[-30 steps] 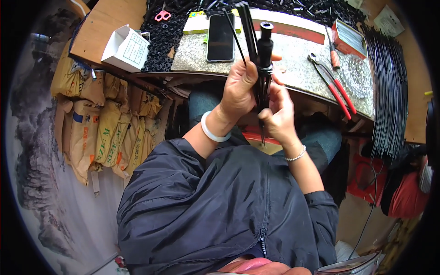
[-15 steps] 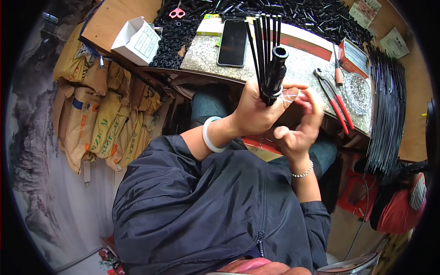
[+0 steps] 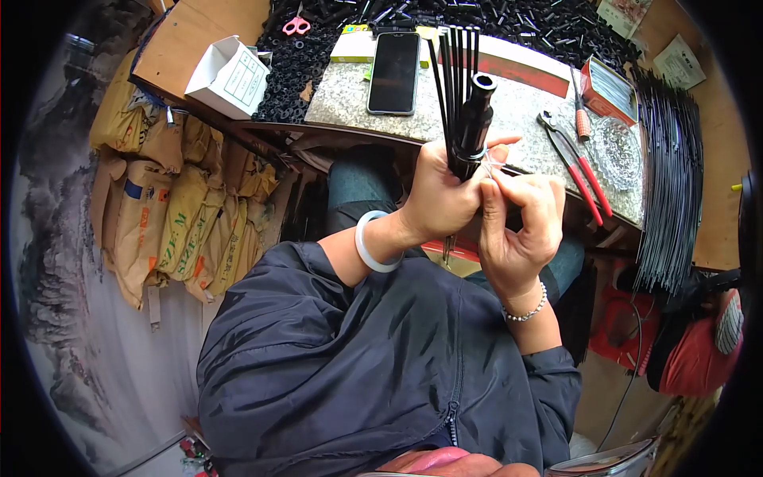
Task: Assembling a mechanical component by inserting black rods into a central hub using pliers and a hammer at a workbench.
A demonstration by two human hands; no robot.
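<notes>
Black thin rods (image 3: 455, 71), bundled upright with a black tube (image 3: 474, 119), are gripped in the closed left hand (image 3: 437, 195) above the front edge of the bench (image 3: 350, 99). A thin pale band (image 3: 489, 155) is seen around the bundle's lower part, and it is pinched by the fingertips of the right hand (image 3: 517, 230), which is pressed against the left. A pale bangle (image 3: 372, 242) is worn on the left wrist, a beaded bracelet (image 3: 526, 308) on the right. On the bench, a dark phone (image 3: 395, 70) is laid just left of the bundle, red-handled pliers (image 3: 576, 163) to its right, and a white box (image 3: 230, 75) further left.
</notes>
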